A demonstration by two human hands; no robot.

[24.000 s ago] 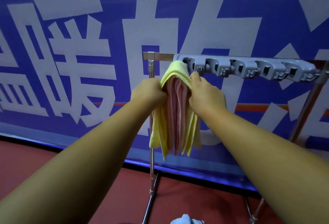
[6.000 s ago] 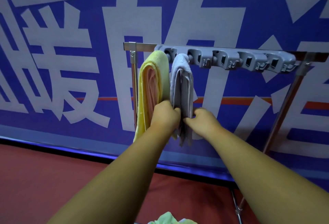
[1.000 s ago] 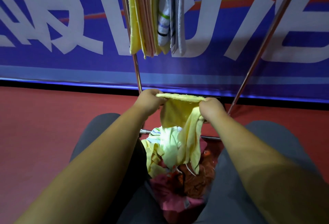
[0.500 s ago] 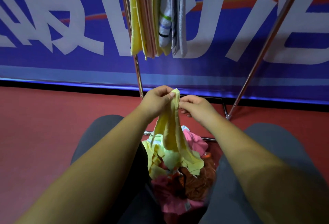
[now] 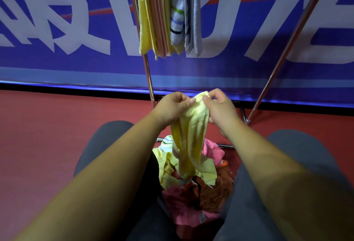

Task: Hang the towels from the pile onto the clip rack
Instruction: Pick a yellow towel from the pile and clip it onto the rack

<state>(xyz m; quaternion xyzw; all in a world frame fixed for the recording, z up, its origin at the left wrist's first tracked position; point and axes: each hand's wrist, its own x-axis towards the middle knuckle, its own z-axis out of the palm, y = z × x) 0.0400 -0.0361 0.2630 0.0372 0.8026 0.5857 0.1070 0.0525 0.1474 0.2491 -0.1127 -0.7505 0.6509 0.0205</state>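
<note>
A pale yellow towel hangs bunched from both my hands above the pile. My left hand pinches its top edge, and my right hand pinches the same edge right beside it. Under it lies the pile of towels, pink, orange and yellow, between my knees. Higher up, a yellow-and-pink towel and a grey striped towel hang side by side on the rack. The clips themselves are out of view above.
The rack's chrome left post and slanted right leg stand before a blue banner wall. A low crossbar runs behind the pile. My knees in grey trousers flank the pile on red floor.
My hands, spread apart along the towel's edge a second ago, have come together and gathered the edge into a bunch. The towel has lifted slightly higher over the pile.
</note>
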